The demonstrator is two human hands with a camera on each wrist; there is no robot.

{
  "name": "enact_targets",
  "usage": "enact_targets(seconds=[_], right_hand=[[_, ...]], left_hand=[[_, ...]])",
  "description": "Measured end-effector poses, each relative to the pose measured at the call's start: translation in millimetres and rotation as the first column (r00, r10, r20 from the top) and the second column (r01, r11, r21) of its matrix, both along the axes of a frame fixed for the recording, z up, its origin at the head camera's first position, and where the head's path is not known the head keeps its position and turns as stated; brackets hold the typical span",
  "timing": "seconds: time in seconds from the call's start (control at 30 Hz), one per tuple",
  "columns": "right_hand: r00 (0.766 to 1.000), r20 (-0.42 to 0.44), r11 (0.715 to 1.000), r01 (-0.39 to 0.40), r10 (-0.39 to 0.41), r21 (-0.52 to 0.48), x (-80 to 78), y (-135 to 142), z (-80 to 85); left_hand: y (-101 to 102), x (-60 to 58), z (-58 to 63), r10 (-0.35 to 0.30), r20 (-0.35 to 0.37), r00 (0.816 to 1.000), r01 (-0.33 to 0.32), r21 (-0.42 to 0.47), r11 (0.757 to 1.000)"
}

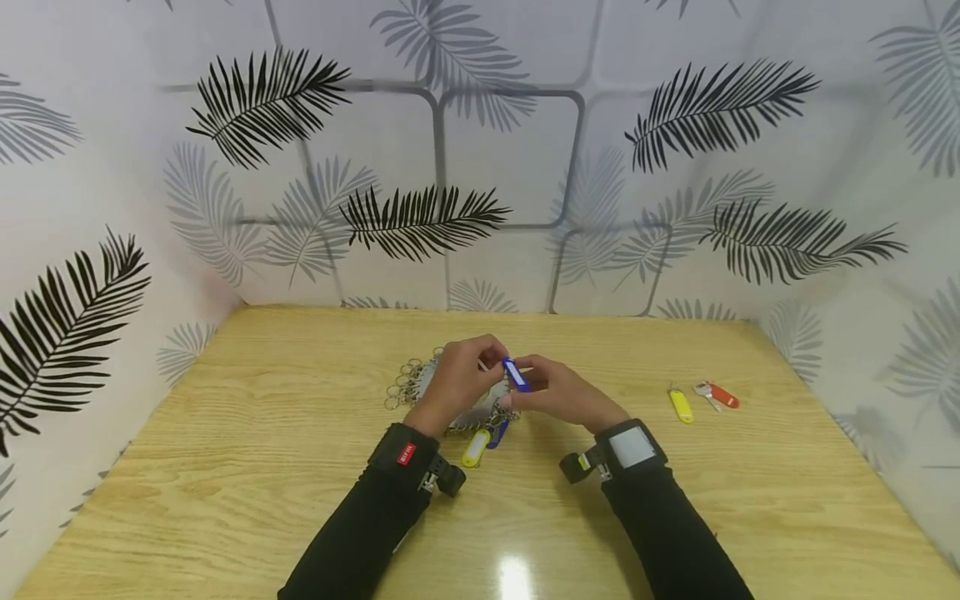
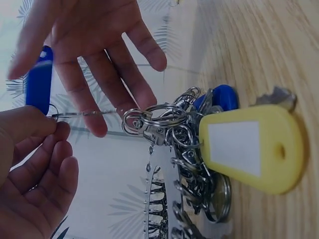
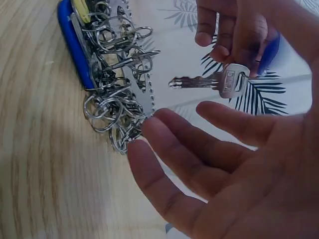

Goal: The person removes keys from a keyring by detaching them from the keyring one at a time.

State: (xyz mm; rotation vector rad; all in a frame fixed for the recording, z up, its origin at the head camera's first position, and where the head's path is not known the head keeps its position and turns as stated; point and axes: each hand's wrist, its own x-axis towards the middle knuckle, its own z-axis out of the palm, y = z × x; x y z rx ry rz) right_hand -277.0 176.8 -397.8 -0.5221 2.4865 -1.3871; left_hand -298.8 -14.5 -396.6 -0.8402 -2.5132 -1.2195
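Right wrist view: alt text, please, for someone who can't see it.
The left hand holds a blue tag and a key. Below them in frame is the right hand, fingers loosely extended. At left, metal rings cluster beside another blue tag and a yellow tag.

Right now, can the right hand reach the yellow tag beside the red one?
Probably yes: the yellow tag lies on the table to the right of the right hand, with nothing visible between them. Its fingers look spread, while the left hand holds the blue tag.
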Motion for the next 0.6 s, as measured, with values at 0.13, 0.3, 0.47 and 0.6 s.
enact_targets(seconds=[0.13, 0.3, 0.47, 0.6], right_hand=[[0.999, -0.053, 1.0, -0.003, 0.002, -0.026, 1.1, 3.2, 0.7], [0.989, -0.109, 0.991, 0.089, -0.1, -0.101, 5.7, 5.3, 9.4], [0.976, -0.127, 0.976, 0.156, -0.177, -0.154, -1.0, 9.3, 4.7], [0.95, -0.217, 0.972, 0.2, -0.222, -0.12, -2.7, 13.2, 7.4]], left_hand=[[4.0, -0.2, 0.3, -0.028, -0.018, 0.999, 0.028, 0.012, 1.0], [7.3, 0.4, 1.8, -0.045, -0.063, 0.997, 0.048, 0.041, 0.998], [5.3, 0.6, 2.1, -0.014, -0.097, 0.995, 0.019, 0.053, 0.998], [4.2, 0.9, 0.8, -0.001, -0.073, 0.997, 0.004, 0.043, 0.999]])
